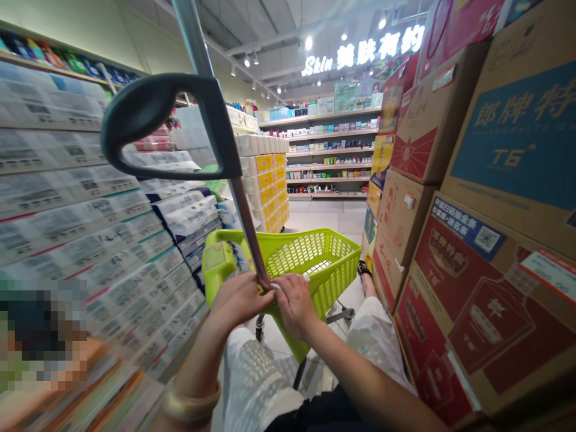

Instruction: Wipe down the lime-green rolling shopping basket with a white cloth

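Observation:
A long metal pole point(246, 222) with a dark grey loop handle point(216, 129) slants up past my face. Its lower end runs in between my hands, in front of a lime-green shopping cart point(335, 282). My left hand point(240, 298) is closed around that lower end, thumb pointing right. Close against it, my right hand point(293, 305) has its fingers bent at the same spot, the two thumbs nearly meeting. My fingers partly hide the pole's end and the cart's near rim. Inside the cart's basket the slatted floor shows.
Stacked packs of paper goods point(112, 222) rise on the left. Printed cardboard cartons point(477, 300) stand close on the right. Ahead are yellow-and-white packs point(270, 186) and shelves of small goods point(330, 150). A cart wheel point(260, 330) sits near my legs.

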